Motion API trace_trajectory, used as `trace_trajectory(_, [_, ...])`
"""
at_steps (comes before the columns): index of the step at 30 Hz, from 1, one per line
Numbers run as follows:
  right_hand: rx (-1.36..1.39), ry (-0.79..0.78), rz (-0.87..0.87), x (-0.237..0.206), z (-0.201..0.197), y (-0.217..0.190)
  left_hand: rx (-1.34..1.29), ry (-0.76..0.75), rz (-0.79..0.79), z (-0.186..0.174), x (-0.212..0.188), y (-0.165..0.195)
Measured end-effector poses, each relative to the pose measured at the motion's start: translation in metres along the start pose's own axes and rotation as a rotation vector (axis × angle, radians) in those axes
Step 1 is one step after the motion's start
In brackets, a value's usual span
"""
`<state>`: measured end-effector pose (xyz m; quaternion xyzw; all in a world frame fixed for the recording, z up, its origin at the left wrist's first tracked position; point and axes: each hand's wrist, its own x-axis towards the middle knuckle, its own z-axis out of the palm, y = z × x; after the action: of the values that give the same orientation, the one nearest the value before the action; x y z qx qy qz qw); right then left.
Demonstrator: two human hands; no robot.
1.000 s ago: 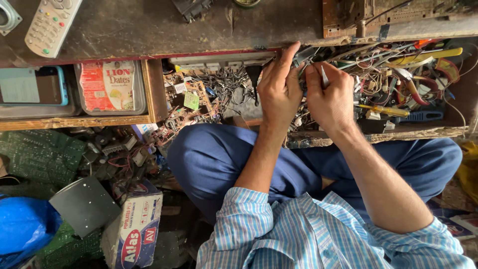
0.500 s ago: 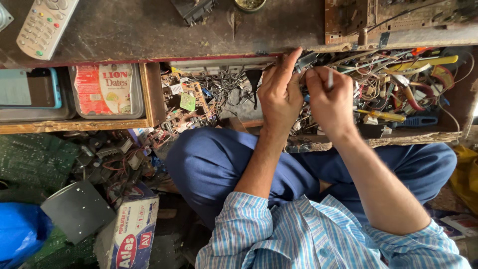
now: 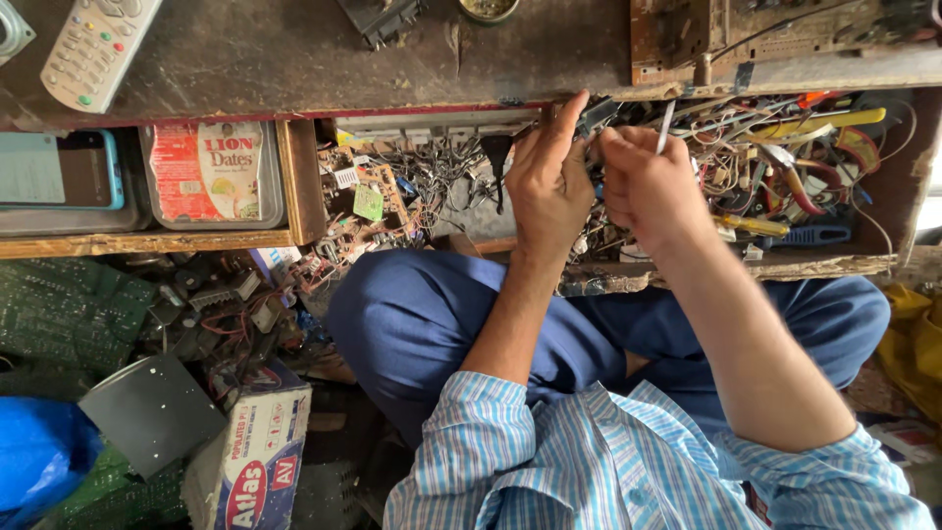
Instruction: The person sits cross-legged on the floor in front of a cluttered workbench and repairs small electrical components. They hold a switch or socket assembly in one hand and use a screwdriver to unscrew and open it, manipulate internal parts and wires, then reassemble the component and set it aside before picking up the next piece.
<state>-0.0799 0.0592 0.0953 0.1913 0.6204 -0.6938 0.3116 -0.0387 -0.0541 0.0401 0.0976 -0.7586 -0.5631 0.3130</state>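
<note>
A small dark component [image 3: 596,116] is pinched between the fingers of the left hand [image 3: 546,186] and the right hand [image 3: 648,186], above the open drawer [image 3: 834,263] under the workbench's front edge. A thin white stick [image 3: 665,126] is also clamped in the right hand. The drawer is crowded with tangled wires [image 3: 726,147], pliers [image 3: 795,191] and a yellow-handled screwdriver [image 3: 751,226]; a remote control [image 3: 98,44] lies at the bench's far left corner.

Both hands met in the open drawer [image 3: 883,186] under the worktop [image 3: 294,59], the left hand [image 3: 547,186] just beside the right hand [image 3: 648,186]. Pliers [image 3: 795,191] lay in the drawer right of them among wires [image 3: 726,147]. A remote [image 3: 98,44] lay on the worktop's left end. Below it, a tin [image 3: 211,175] sat on a shelf [image 3: 147,243]. A carton [image 3: 250,461] stood on the floor, left of the knee [image 3: 392,314].
</note>
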Motion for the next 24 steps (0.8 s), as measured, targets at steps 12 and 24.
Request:
trace_trajectory(12, [-0.033,0.016,0.019,0.001,0.002,-0.007,0.004,-0.004,-0.025,0.006,-0.005,-0.007])
trace_trajectory(24, [-0.304,-0.123,-0.880,0.011,-0.035,0.067,-0.184,-0.169,0.454,-0.030,0.004,0.028])
